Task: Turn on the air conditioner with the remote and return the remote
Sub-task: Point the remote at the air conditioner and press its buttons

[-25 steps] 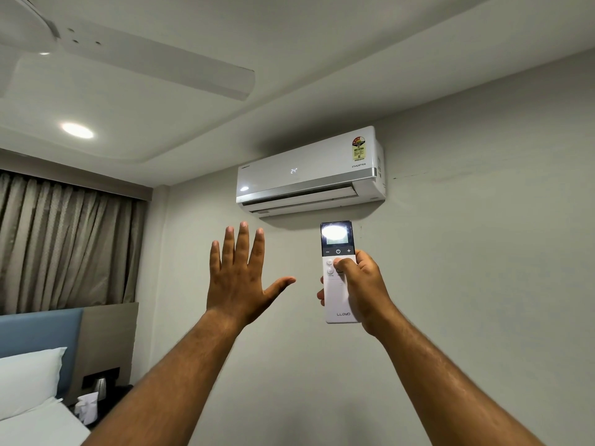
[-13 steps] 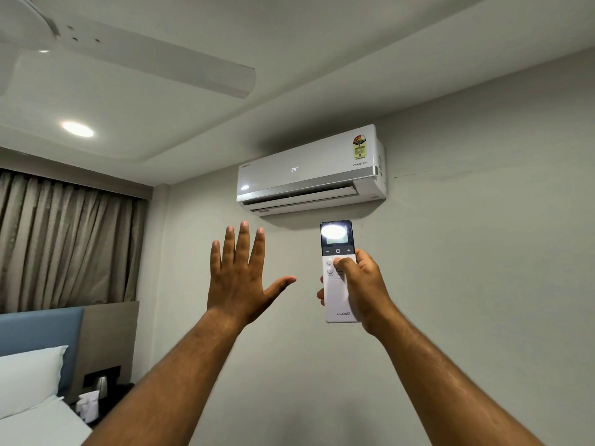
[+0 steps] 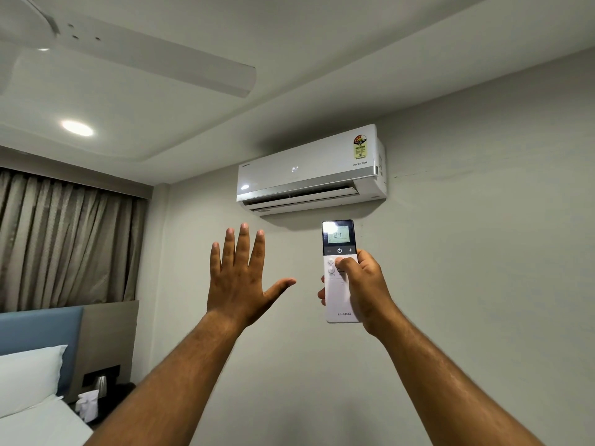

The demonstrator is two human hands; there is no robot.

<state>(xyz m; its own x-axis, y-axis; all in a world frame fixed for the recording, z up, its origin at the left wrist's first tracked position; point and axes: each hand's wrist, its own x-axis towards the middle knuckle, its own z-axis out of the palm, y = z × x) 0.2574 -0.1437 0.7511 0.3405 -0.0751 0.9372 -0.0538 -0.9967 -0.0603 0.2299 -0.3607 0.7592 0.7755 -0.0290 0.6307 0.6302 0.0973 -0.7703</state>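
Observation:
A white wall-mounted air conditioner [image 3: 310,170] hangs high on the wall, its front panel lit with "24" and its lower flap slightly open. Just below it my right hand [image 3: 365,286] holds a white remote [image 3: 338,297] upright, thumb resting on the buttons under the power key. The remote's dark screen reads 24. My left hand [image 3: 240,275] is raised to the left of the remote with its back toward me, fingers spread, holding nothing.
A white ceiling fan blade [image 3: 154,57] crosses the upper left, near a round ceiling light [image 3: 77,128]. Curtains [image 3: 64,239] cover the left wall. Below them are a blue headboard [image 3: 38,329], a white pillow [image 3: 27,378], and a kettle [image 3: 101,383] on a side table.
The air conditioner's lower flap has swung a little further open. Both hands and the remote stay where they were.

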